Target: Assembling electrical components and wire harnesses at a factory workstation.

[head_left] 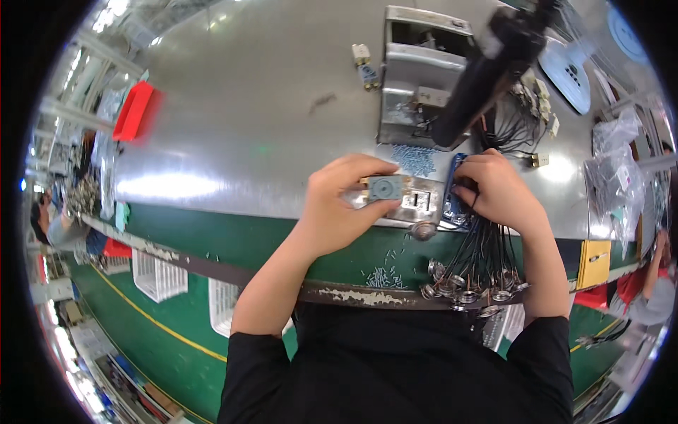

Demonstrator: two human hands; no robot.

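My left hand (340,200) grips a small grey rectangular switch-like block (385,188) with a round centre and brass-coloured terminals, thumb and forefinger on opposite edges. It is held over a metal fixture plate (421,200) with cut-outs. My right hand (494,189) is closed at a narrow blue tray (452,191). What its curled fingers pinch is hidden. Below that hand, a bundle of black wires (487,244) hangs toward me, ending in several round metal discs (459,281). Another round metal part (422,231) lies at the fixture's near edge.
Small bluish pieces (415,160) are heaped before a metal machine (427,78). Loose screw-like pieces (385,278) lie on the green near strip. A black arm (487,71) slants overhead. A red bin (135,112) stands far left; a yellow pad (593,263) lies right.
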